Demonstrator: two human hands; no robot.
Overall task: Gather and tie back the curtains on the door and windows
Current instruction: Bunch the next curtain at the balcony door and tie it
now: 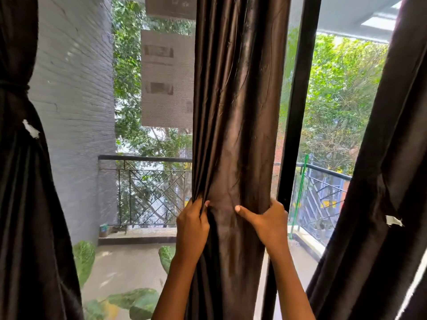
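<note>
Both hands reach up from the bottom edge and hold the middle curtain (240, 112), a dark brown, shiny panel bunched into a narrow column of vertical folds. The left hand (193, 224) grips the curtain's left side, its fingers curled into the pleats so that the cloth puckers above the knuckles. The right hand (270, 221) wraps around the right side of the bunch, with its thumb (245, 212) stretched out flat across the front of the fabric. This curtain hangs just left of the dark door frame (298, 112) and partly overlaps it.

At the far left, a second dark curtain (20, 181) is cinched by a tie (13, 86) and carries a small white tag (31, 129). At the right, a third curtain (381, 204) hangs at a slant, also with a white tag (394, 220); no tie shows on it.

Behind the curtains lie a balcony floor (129, 262), a black metal railing (147, 158), a grey brick wall (74, 88) and green trees (342, 88).
</note>
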